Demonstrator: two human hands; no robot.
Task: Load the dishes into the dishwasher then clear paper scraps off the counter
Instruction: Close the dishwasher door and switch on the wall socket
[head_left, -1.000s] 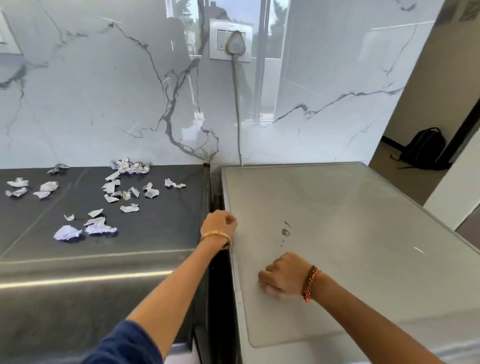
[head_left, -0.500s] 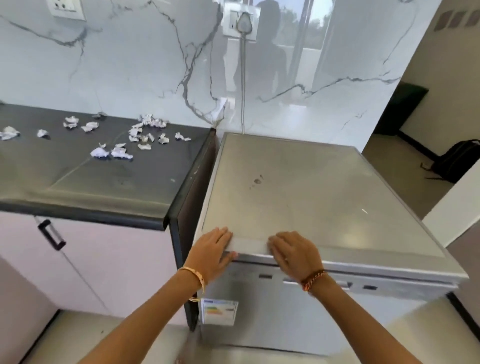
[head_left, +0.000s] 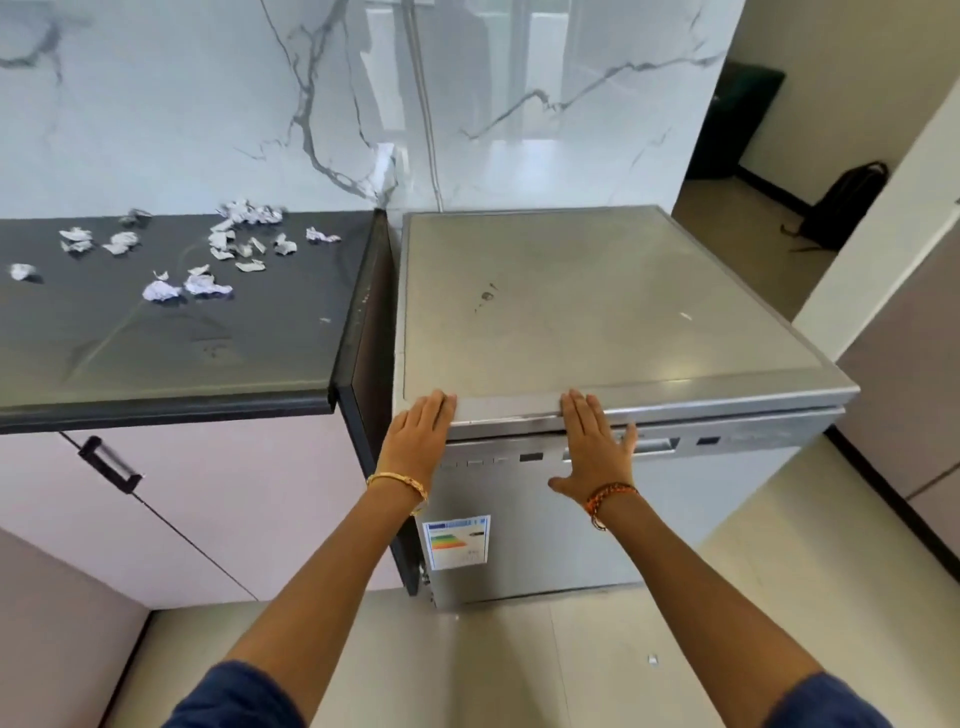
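Steel-grey dishwasher (head_left: 613, 312), flat matte top, door closed | left hand (head_left: 418, 441) and right hand (head_left: 592, 447) lay flat, fingers straight, on its front top edge, holding nothing | crumpled white paper scraps (head_left: 208, 254) sat scattered on dark glossy bench (head_left: 182, 358) | since half a second earlier, hands spread further apart.

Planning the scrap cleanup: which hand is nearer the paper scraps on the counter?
Left. The left hand rests on the dishwasher's front-left corner, beside the counter holding the paper scraps; the right hand sits farther right.
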